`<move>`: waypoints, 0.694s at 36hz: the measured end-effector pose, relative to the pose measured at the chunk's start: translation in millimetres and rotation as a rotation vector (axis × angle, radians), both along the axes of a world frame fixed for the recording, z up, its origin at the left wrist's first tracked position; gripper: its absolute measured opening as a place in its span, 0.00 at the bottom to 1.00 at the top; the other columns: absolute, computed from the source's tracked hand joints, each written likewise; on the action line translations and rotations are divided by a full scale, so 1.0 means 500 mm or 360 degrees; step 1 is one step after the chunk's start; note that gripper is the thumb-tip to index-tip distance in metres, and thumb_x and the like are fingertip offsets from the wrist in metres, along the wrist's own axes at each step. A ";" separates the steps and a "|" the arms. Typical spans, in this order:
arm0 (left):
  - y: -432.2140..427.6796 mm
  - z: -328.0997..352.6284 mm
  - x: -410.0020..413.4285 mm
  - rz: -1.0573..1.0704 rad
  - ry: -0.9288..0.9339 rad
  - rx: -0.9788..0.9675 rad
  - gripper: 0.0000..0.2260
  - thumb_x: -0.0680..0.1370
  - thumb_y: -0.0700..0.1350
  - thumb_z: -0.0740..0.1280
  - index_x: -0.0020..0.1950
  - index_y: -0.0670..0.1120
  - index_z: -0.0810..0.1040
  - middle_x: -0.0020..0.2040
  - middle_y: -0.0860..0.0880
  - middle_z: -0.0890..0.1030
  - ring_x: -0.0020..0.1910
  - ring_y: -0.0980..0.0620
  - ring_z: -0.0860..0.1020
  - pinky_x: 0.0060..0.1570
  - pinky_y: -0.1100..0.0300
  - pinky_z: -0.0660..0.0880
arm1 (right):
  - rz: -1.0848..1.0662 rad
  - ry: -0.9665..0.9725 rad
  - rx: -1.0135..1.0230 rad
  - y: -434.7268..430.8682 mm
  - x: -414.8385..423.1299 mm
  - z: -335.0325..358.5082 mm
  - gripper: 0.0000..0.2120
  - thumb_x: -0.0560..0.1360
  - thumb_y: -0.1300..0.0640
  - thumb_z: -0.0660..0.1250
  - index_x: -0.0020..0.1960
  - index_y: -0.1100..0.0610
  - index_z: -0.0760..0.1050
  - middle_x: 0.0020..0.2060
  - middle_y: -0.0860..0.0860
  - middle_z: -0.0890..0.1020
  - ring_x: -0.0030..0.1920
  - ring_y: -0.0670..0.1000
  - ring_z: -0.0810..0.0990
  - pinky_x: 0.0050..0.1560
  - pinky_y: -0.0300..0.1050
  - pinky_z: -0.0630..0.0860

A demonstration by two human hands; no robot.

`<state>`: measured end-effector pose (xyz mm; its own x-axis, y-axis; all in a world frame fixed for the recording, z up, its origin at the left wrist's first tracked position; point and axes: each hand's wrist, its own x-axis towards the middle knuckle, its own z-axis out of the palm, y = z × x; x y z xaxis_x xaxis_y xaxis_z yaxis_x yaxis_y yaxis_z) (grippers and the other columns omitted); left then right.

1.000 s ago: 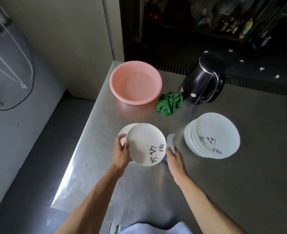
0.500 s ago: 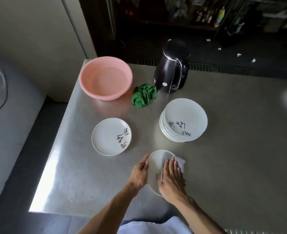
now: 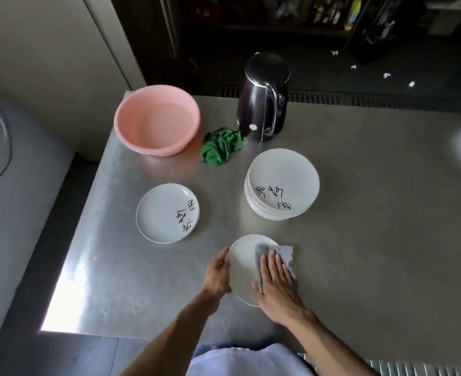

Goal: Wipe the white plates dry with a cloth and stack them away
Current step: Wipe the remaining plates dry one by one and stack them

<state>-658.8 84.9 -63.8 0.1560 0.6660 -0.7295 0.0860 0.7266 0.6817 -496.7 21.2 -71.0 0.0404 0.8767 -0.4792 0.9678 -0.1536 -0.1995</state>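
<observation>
A white plate (image 3: 242, 267) lies flat on the steel table near its front edge. My left hand (image 3: 218, 275) grips that plate's left rim. My right hand (image 3: 276, 287) lies flat on a grey cloth (image 3: 283, 252), pressing it onto the plate's right half. Left of centre sits a single white plate (image 3: 167, 213) with black writing on it. A stack of several white plates (image 3: 282, 184) with the same writing stands to the right of centre.
A pink basin (image 3: 157, 119) holding water sits at the back left corner. A crumpled green cloth (image 3: 221, 149) lies beside a dark electric kettle (image 3: 263, 97). The table's left edge (image 3: 88, 213) drops to the floor.
One second ago my left hand held a plate up over the left one. That plate now lies near the front edge under the cloth, and my right hand has spread flat on it.
</observation>
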 end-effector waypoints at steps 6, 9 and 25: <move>0.004 -0.001 0.011 0.0013 -0.0024 -0.0007 0.20 0.87 0.48 0.57 0.53 0.71 0.82 0.49 0.57 0.87 0.45 0.53 0.87 0.44 0.46 0.85 | 0.0174 0.0099 -0.0023 0.065 -0.053 0.000 0.36 0.81 0.45 0.52 0.80 0.64 0.45 0.78 0.61 0.40 0.80 0.62 0.45 0.78 0.55 0.39; 0.012 -0.008 0.008 0.0043 0.0008 0.0022 0.16 0.87 0.48 0.58 0.58 0.66 0.83 0.47 0.57 0.88 0.40 0.57 0.85 0.39 0.52 0.82 | 0.0546 0.0225 0.0208 0.040 -0.048 0.025 0.32 0.77 0.45 0.57 0.75 0.63 0.67 0.75 0.59 0.67 0.74 0.59 0.68 0.77 0.54 0.57; -0.001 0.021 -0.002 0.0014 -0.0031 0.0058 0.18 0.88 0.50 0.56 0.57 0.73 0.79 0.51 0.60 0.86 0.48 0.56 0.86 0.39 0.49 0.84 | 0.0058 0.0137 -0.0079 0.096 -0.012 -0.007 0.35 0.83 0.44 0.51 0.81 0.61 0.42 0.80 0.61 0.42 0.80 0.58 0.41 0.79 0.52 0.39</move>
<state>-659.8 84.5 -53.0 0.1641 0.6934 -0.7016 0.0659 0.7020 0.7092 -502.8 69.3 -74.5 -0.0343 0.8521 -0.5222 0.9525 -0.1303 -0.2752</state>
